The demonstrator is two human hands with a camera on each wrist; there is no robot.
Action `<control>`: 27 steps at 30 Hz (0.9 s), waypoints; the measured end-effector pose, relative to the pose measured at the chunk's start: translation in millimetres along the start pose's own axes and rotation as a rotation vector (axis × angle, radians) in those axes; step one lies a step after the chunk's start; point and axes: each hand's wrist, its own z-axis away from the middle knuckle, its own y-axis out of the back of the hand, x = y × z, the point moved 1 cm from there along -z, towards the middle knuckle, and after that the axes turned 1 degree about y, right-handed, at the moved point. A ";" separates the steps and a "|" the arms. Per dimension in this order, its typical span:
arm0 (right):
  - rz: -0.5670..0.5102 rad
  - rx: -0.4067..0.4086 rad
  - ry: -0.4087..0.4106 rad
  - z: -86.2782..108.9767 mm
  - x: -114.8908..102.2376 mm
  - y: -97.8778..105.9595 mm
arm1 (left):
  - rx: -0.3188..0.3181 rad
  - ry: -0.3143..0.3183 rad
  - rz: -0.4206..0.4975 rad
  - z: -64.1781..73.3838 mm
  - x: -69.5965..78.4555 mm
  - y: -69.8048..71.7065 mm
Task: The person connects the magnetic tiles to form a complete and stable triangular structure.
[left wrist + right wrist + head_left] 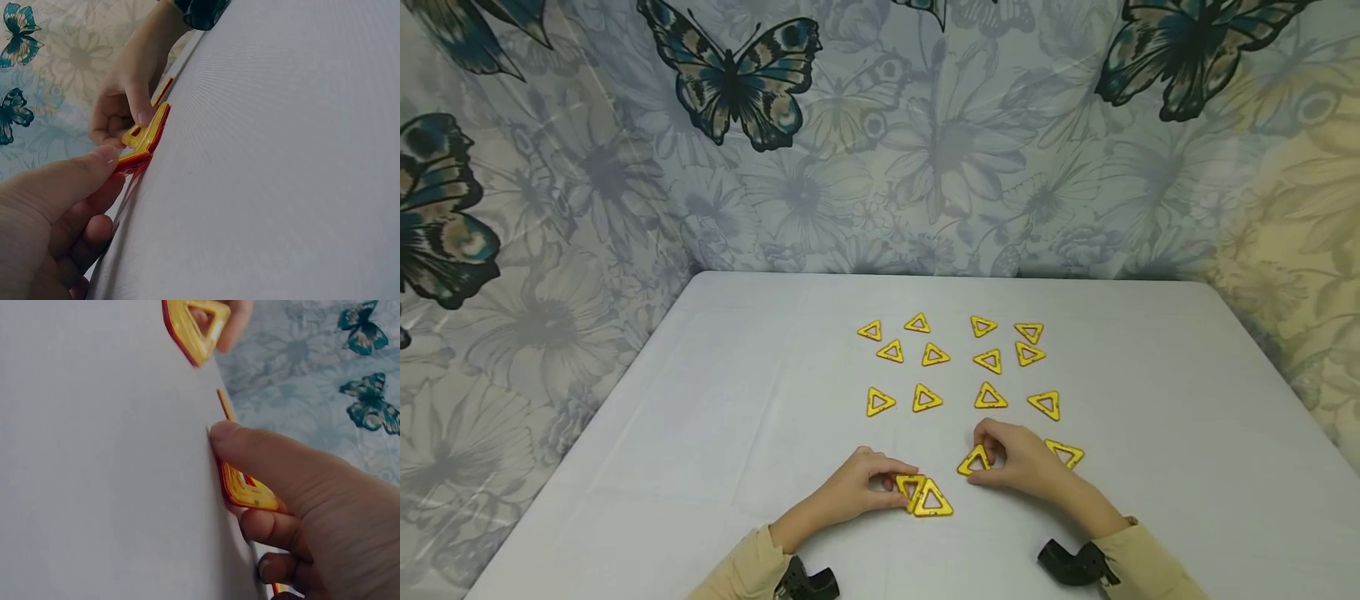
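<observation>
In the head view my left hand (861,485) pinches a yellow triangular tile (901,479) near the front of the table. A second yellow triangular tile (932,512) meets it edge to edge. Between the thumb and fingers of my right hand (1022,460) is another triangular tile (966,463), a short gap to the right of that pair. The left wrist view shows red side edges on the joined tiles (159,125), beside my left thumb. In the right wrist view my right hand (312,481) partly covers its tile (244,499).
Several loose yellow triangles lie in rows farther back, among them one tile (990,403) beyond my right hand. One more triangle (1077,456) lies partly behind the right wrist. The white table (700,400) meets butterfly-patterned cloth (940,167) behind.
</observation>
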 end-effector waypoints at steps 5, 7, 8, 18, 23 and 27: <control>0.053 0.072 -0.028 1.2 -5.3 -6.4 | 0.018 -0.015 -0.011 -0.6 -0.3 -0.5; 0.054 0.098 -0.053 2.0 -8.2 -8.8 | 0.017 0.001 -0.011 -0.4 -0.3 -0.8; 0.048 0.109 -0.063 2.3 -9.8 -10.1 | 0.017 0.008 -0.009 -0.3 -0.1 -0.8; -0.025 0.231 -0.110 3.2 -23.6 -20.6 | 0.030 0.017 -0.014 -0.4 0.1 -1.6; -0.028 0.216 -0.135 3.7 -27.4 -23.3 | 0.032 0.006 -0.018 -1.3 0.4 -1.6; -0.030 0.201 -0.145 3.0 -30.3 -25.6 | 0.036 0.017 -0.025 -0.2 1.5 -0.7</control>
